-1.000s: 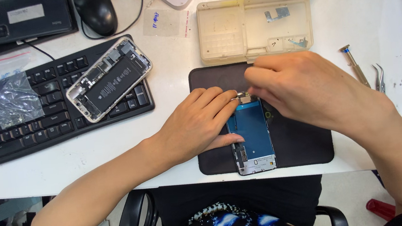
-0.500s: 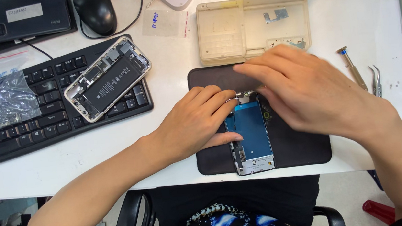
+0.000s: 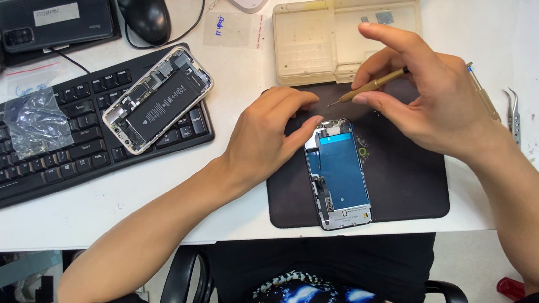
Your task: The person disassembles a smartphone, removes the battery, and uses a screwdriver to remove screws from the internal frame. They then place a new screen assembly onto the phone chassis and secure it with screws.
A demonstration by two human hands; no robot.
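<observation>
Lying face down on a dark mat (image 3: 411,184) at the near edge of the white worktop (image 3: 520,22), the phone screen panel (image 3: 337,171) shows its blue back and metal frame upward, a placement that likely keeps it from sliding and leaves its inner side reachable. The person's left hand (image 3: 267,132) rests on the mat with fingers curled loosely and the fingertips touching the panel's top left corner, seemingly pinning it steady; it grips nothing. The right hand (image 3: 429,96) hovers above the panel's top end, thumb and fingers pinched on a slim brass-coloured tool (image 3: 368,86) whose fine tip points left and slightly down, forefinger raised. Behind stands a beige compartment tray (image 3: 331,40); an opened phone body (image 3: 159,99) lies across a black keyboard (image 3: 19,156), and tweezers (image 3: 511,112) lie to the right.
</observation>
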